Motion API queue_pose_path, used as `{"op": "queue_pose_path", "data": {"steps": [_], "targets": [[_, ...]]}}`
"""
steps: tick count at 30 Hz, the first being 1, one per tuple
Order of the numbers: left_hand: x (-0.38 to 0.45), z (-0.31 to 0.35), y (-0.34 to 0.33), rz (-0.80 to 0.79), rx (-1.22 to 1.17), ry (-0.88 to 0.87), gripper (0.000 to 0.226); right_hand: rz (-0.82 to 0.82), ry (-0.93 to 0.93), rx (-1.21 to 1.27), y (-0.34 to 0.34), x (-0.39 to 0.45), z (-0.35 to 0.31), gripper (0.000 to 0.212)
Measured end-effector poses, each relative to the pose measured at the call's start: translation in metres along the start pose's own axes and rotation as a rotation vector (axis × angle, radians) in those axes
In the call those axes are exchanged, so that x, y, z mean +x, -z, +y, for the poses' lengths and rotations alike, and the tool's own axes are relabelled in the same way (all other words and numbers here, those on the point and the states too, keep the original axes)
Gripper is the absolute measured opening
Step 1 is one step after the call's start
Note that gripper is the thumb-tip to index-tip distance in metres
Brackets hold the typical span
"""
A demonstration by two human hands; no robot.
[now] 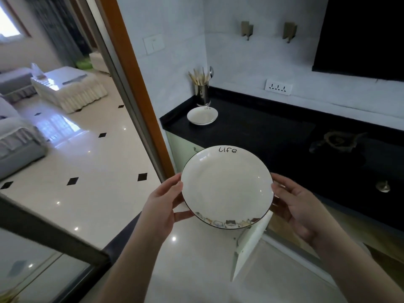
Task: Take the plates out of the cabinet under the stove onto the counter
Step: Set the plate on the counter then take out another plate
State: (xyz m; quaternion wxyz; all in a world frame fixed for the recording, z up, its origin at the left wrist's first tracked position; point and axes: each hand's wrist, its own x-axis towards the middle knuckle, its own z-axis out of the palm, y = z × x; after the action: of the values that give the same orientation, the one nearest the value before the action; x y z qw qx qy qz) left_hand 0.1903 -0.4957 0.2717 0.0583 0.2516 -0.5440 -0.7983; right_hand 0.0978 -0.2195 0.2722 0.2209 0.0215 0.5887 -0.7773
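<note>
The round white ceramic plate with a thin dark rim and the word "life" [227,189] is held in the air in front of the black stone counter [262,136], above the pale floor and the open light-green cabinet door [249,243], so it is not yet on the counter. The left hand [166,206] grips the left edge, with the thumb over the rim and the fingers curled below, and the right hand [297,206] grips the right edge in the same way. A second white plate of the same kind [202,115] already lies at the far left end of the counter, just in front of a shiny metal cup with wooden chopsticks [202,92]. I judge that the step now is to carry the held plate forward and set it down. To do it well, keep the plate level, lift it over the counter edge, and lower it gently beside or onto the other plate, away from the metal cup and from the gas burner [336,141] at the right. Release the fingers only when the plate base rests fully on the counter.
</note>
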Motion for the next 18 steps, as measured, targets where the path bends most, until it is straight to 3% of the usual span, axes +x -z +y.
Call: {"op": "queue_pose_path", "data": {"steps": [8, 18], "targets": [[0.057, 0.037, 0.015, 0.042, 0.012, -0.018, 0.028, -0.066, 0.01, -0.035, -0.043, 0.084, -0.023, 0.026], [0.147, 0.079, 0.071, 0.091, -0.025, -0.01, 0.019, -0.02, -0.01, -0.028, -0.126, 0.168, -0.01, 0.023]]}}
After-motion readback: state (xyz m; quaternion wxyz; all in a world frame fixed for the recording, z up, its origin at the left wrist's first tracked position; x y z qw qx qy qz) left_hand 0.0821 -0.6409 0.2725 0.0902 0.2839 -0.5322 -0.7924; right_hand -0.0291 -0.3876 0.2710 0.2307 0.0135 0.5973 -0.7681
